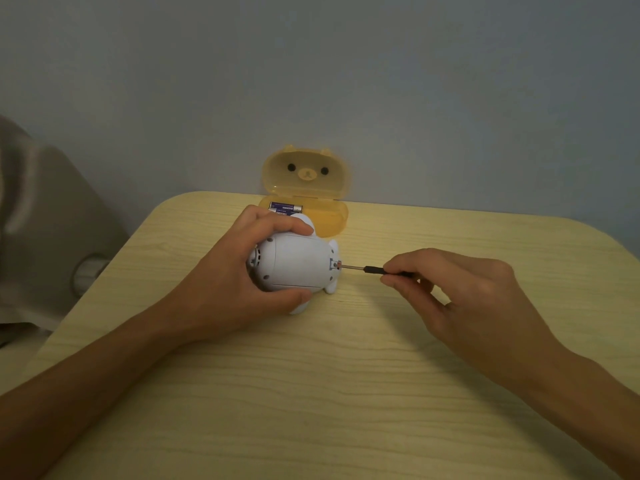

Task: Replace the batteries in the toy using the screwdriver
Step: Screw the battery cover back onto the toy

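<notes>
Fingers of left hand (221,271) wrapped around rounded white plastic toy (294,265) on pale wooden table (346,393); right hand (460,292) pinching thin black-handled screwdriver (367,269), tip at toy's underside. Batteries (285,206) inside open yellow bear-faced case (329,216) behind.

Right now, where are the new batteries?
In the head view, the batteries lie in the left end of the open yellow bear case at the table's far edge, just behind the left hand holding the toy.

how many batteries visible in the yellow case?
2. Both lie in the left end of the open yellow case: one battery toward the hinge, a second battery just in front, partly behind the left hand. More may be hidden.
</notes>
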### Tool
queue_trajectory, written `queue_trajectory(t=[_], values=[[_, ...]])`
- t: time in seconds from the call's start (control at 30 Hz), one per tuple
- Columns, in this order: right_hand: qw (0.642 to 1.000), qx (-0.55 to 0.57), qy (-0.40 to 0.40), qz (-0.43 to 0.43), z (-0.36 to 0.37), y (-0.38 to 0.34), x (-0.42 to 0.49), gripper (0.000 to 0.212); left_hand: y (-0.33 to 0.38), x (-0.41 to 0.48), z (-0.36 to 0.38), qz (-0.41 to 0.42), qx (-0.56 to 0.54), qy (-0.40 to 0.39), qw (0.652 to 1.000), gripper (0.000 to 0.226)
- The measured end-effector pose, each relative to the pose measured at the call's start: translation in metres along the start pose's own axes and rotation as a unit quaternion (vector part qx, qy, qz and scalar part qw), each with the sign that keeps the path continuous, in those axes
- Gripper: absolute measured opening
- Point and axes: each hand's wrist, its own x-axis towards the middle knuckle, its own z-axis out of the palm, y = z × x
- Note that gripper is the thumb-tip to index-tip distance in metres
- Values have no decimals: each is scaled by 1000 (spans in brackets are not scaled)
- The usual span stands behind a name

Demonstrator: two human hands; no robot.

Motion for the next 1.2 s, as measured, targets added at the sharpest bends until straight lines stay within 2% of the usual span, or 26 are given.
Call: queue_trajectory(t=[0.13, 0.23, 0.3, 0.33, 0.43, 0.57, 0.73, 0.8, 0.93, 1.07, 1.2], values=[[998, -31, 11, -45, 2, 1, 1, 17, 0, 0, -1, -1, -1, -1, 1000, 72], [995, -74, -26, -65, 0, 0, -2, 56, 0, 0, 0, 2, 1, -1, 1000, 73], [994, -92, -46, -46, -1, 2, -3, 64, 0, 0, 0, 0, -1, 0, 1000, 73], [993, -97, -50, -37, 0, 2, -3, 58, 0, 0, 0, 0, 0, 1, 1000, 73], [995, -77, -33, -47, 3, 2, 0, 16, -1, 0, -1, -1, 0, 3, 1000, 72], [997, -62, -9, -37, 5, 2, 7, 40, -1, 0, -2, 1, -3, -2, 1000, 72], [994, -101, 13, -32, 9, 2, 14, 62, -1, 0, 0, 9, -7, -1, 1000, 70], [997, -76, 6, -30, 6, 4, 14, 55, -1, 0, 0, 6, -8, -5, 1000, 72], [998, -23, -11, -63, -4, 5, 15, 16, -1, 0, 0, 3, -13, -7, 1000, 71], [992, -73, 1, -105, 1, 11, 10, 21, 0, 0, 0, 2, -13, -8, 1000, 70], [994, -78, 12, -75, 5, 12, 9, 17, -1, 1, -1, 1, -14, -8, 1000, 70]])
